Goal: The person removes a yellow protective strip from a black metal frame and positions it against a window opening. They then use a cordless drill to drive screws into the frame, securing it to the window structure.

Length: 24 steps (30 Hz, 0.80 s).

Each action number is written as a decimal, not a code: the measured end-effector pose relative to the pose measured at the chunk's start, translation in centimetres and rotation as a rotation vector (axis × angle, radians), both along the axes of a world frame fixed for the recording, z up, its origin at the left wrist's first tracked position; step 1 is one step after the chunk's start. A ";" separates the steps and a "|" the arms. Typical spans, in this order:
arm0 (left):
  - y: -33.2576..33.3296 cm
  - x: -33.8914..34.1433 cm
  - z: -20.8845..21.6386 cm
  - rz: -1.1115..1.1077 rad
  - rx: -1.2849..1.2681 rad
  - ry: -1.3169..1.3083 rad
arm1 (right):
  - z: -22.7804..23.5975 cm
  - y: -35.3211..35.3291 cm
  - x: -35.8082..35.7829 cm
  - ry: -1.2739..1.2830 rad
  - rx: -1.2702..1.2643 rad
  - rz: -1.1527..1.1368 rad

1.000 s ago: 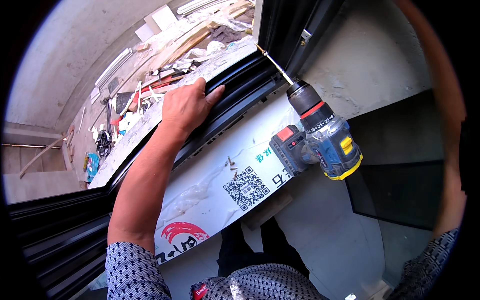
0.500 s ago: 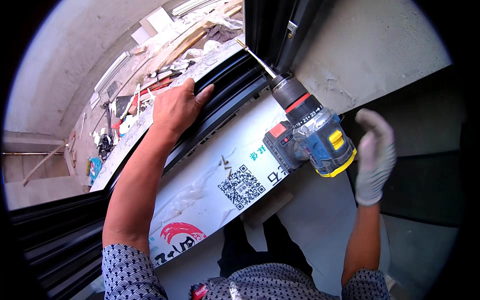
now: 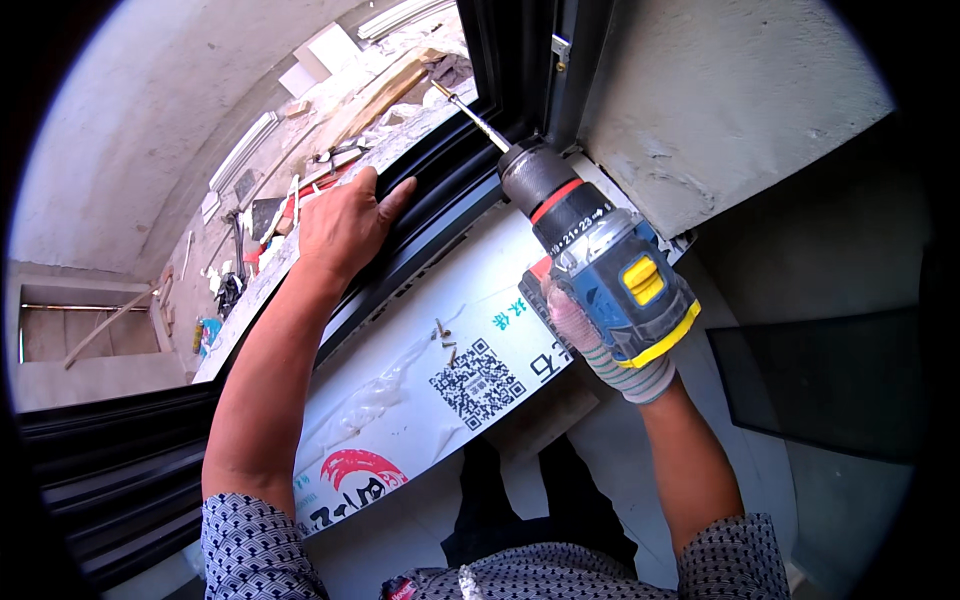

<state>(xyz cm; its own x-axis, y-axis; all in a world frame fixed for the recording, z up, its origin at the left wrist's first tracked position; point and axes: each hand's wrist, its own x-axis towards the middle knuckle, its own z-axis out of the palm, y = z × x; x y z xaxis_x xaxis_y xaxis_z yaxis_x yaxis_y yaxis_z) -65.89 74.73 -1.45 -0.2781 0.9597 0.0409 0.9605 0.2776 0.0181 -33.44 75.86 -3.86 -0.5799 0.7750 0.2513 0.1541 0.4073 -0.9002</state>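
Your left forearm rises from the lower edge, and your bare left hand lies palm down across the black window frame; the thumb stands apart along the profile, while the fingers reach over the far edge with their tips hidden, so that you cannot tell whether they grip. Your right forearm slants up and leftward, ending in a striped knit-gloved right hand whose fingers are closed around the handle of the cordless drill, partly concealed by its housing. Relative to these fingers, the blue housing with its yellow switch sits above and to the right, the battery pack just to the left, and the black chuck farther up. The drill bit points up and left, across the frame. Between your hands, a few small screws lie on the white printed board.
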 end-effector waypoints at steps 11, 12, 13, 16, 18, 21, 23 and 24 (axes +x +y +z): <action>0.2 0.3 -0.2 0.065 -0.040 0.065 | 0.5 -1.8 -1.9 0.650 -0.801 -0.004; 0.1 0.4 -0.2 0.074 -0.042 0.067 | 0.8 -2.2 -2.2 0.682 -0.880 -0.025; 0.1 0.5 -0.2 0.082 -0.045 0.069 | 1.0 -2.6 -2.6 0.715 -0.959 -0.048; 0.2 0.0 -0.6 0.061 -0.019 0.070 | 0.8 -3.1 -3.5 0.806 -1.160 -0.103; 0.2 0.1 -0.7 0.059 -0.019 0.076 | 0.4 -3.2 -4.1 0.865 -1.236 -0.130; 0.3 -0.1 -0.8 0.053 -0.017 0.062 | -0.6 -2.9 -4.7 0.843 -1.233 -0.117; 0.2 -0.1 -0.8 0.058 -0.023 0.042 | -1.0 -2.7 -4.9 0.863 -1.253 -0.117; 0.2 0.0 -0.7 0.062 -0.030 0.029 | -1.3 -2.7 -5.0 0.875 -1.260 -0.114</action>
<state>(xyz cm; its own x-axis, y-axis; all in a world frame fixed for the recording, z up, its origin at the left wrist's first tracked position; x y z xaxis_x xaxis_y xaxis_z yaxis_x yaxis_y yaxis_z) -65.85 74.93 -2.11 -0.3365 0.9414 0.0208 0.9413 0.3369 -0.0189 -38.43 73.20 -5.17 -0.5298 0.7676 -0.3607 -0.6129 -0.6405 -0.4627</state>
